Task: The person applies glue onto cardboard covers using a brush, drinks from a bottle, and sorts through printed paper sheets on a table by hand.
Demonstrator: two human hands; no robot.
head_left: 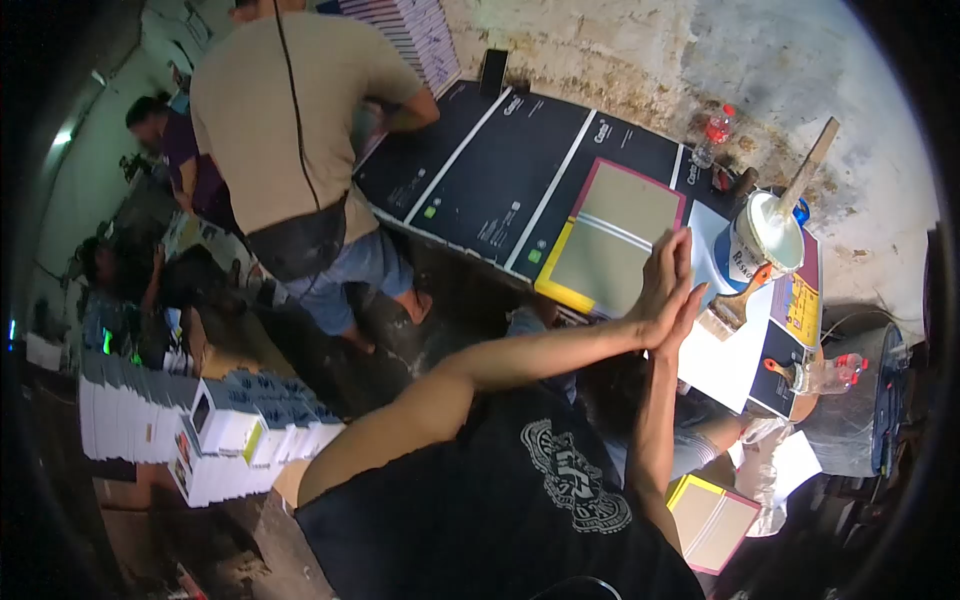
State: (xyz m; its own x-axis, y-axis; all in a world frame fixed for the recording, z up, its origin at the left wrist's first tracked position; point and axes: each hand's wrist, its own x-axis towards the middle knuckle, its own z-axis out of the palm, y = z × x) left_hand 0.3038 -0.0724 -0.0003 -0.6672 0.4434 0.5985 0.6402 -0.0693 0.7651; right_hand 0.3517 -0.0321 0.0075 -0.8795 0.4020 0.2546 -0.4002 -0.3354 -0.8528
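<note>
Cover (pixel 603 245) part-hidden; far person (pixel 181 152) blurred

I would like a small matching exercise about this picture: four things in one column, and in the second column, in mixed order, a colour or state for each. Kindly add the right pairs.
Column 1
1. White bucket
2. Left hand and right hand
3. Upright bottle near the wall
4. Grey cover on the black table surface

Column 2
A. Touching each other
B. Has yellow and dark pink borders
C. A wooden handle sticks up out of it
D. Has a red cap

Right pairs: 1-C, 2-A, 3-D, 4-B
</note>
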